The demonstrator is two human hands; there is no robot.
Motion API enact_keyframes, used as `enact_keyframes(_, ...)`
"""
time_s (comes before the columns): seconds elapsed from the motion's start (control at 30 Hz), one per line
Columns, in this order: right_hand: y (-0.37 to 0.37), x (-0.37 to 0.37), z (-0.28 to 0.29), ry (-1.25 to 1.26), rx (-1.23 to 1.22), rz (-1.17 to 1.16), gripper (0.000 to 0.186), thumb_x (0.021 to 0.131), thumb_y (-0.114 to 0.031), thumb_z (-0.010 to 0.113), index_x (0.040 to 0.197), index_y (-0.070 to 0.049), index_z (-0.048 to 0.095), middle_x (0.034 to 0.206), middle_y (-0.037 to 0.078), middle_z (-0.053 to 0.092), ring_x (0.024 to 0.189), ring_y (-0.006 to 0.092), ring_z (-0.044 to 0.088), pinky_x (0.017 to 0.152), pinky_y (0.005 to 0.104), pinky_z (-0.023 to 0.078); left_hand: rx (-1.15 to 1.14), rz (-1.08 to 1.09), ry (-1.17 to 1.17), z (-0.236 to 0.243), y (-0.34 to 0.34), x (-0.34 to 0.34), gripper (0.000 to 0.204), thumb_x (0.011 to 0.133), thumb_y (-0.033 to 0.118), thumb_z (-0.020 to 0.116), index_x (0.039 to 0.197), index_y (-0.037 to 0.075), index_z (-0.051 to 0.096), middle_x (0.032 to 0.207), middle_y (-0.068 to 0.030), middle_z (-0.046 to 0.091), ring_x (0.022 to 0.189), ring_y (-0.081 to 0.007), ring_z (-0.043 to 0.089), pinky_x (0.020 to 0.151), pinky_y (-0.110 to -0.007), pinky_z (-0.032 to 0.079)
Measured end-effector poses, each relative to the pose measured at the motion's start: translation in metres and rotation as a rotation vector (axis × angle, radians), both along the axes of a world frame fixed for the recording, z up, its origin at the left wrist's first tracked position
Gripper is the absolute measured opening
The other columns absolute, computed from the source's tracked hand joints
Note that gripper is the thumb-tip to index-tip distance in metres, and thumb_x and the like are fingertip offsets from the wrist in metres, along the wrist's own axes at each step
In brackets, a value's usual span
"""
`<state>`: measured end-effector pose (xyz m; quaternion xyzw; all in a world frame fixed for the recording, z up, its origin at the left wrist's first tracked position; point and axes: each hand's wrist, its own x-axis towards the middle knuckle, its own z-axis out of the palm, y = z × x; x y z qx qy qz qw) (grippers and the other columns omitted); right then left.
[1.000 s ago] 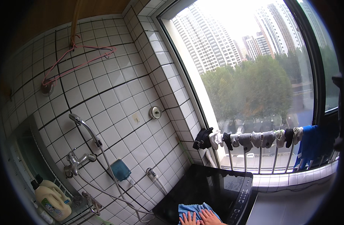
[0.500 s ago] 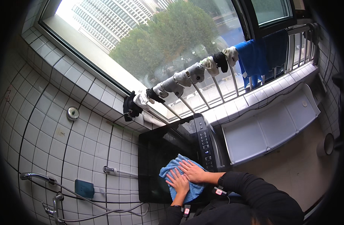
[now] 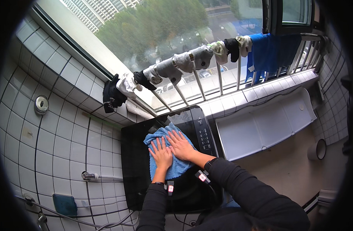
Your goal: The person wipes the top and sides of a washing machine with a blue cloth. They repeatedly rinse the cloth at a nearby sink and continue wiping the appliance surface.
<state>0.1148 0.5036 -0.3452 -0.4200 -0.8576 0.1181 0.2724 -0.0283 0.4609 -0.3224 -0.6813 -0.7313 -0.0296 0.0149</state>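
A light-blue cloth [image 3: 155, 135] lies spread on the glossy black lid [image 3: 135, 169] of what looks like a top-loading washing machine. My left hand [image 3: 161, 157] rests flat on it, fingers stretched out. Beside it, and touching the cloth too, my right hand [image 3: 180, 146] is also flat with its fingers extended. The cloth's far edge reaches toward the window side of the lid. To the right of the cloth runs the machine's control panel [image 3: 202, 133] with its buttons. Whatever part of the lid lies under the cloth is hidden.
Socks [image 3: 165, 70] and a blue cloth [image 3: 259, 54] hang on a metal railing before the window. White tiled wall [image 3: 49, 142] borders the machine's left side, with a tap and hose connection [image 3: 92, 176]. A long white tray-like panel [image 3: 261, 127] lies at the right.
Both hands and the blue cloth have slid across the lid away from me, toward the window side. The hands stay flat on the cloth. My view has shifted as well.
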Motion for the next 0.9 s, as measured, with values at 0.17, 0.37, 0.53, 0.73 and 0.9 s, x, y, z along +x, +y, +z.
enact_keyframes(0.17,0.048,-0.001,0.0,0.052,-0.054,-0.062,0.059,0.098,-0.037,0.045,0.15,-0.009,0.043,0.159,0.015,0.033,0.15,0.0374,0.021,0.122,0.0553,0.012,0.057,-0.062,-0.044,0.001,0.056,-0.007,0.062,0.098,0.034,0.041,0.157,0.018,0.031,0.163,-0.0128,0.024,0.151,-0.042,0.014,0.118,-0.065,0.007)
enact_keyframes(0.37,0.094,-0.01,0.001,-0.027,-0.004,-0.208,0.059,0.099,-0.039,0.043,0.151,-0.011,0.041,0.159,0.015,0.033,0.149,0.0408,0.022,0.121,0.0571,0.013,0.039,-0.077,-0.048,0.003,0.116,-0.011,0.06,0.099,0.034,0.039,0.157,0.018,0.032,0.163,-0.013,0.025,0.152,-0.0393,0.014,0.12,-0.059,0.006)
enact_keyframes(0.53,0.111,-0.016,-0.004,-0.038,-0.035,-0.235,0.059,0.1,-0.036,0.043,0.152,-0.008,0.039,0.158,0.019,0.033,0.148,0.0409,0.026,0.122,0.054,0.014,0.059,-0.08,-0.027,-0.002,0.138,-0.014,0.059,0.1,0.034,0.04,0.156,0.016,0.034,0.162,-0.0138,0.03,0.151,-0.0387,0.02,0.121,-0.058,0.011)
enact_keyframes(0.73,0.085,-0.012,-0.003,-0.004,-0.045,-0.281,0.059,0.1,-0.033,0.04,0.151,-0.004,0.039,0.16,0.021,0.03,0.15,0.0374,0.023,0.123,0.0491,0.014,0.07,-0.087,-0.07,-0.005,0.111,-0.003,0.06,0.101,0.034,0.038,0.156,0.01,0.031,0.163,-0.0154,0.026,0.151,-0.0384,0.017,0.121,-0.054,0.012)
enact_keyframes(0.9,0.031,0.0,0.0,-0.008,-0.053,-0.289,0.06,0.1,-0.033,0.04,0.15,-0.002,0.039,0.159,0.022,0.03,0.15,0.0371,0.024,0.123,0.0487,0.015,0.083,-0.116,-0.071,-0.006,0.061,0.009,0.061,0.101,0.033,0.039,0.156,0.01,0.031,0.163,-0.0162,0.025,0.151,-0.0382,0.017,0.121,-0.055,0.012)
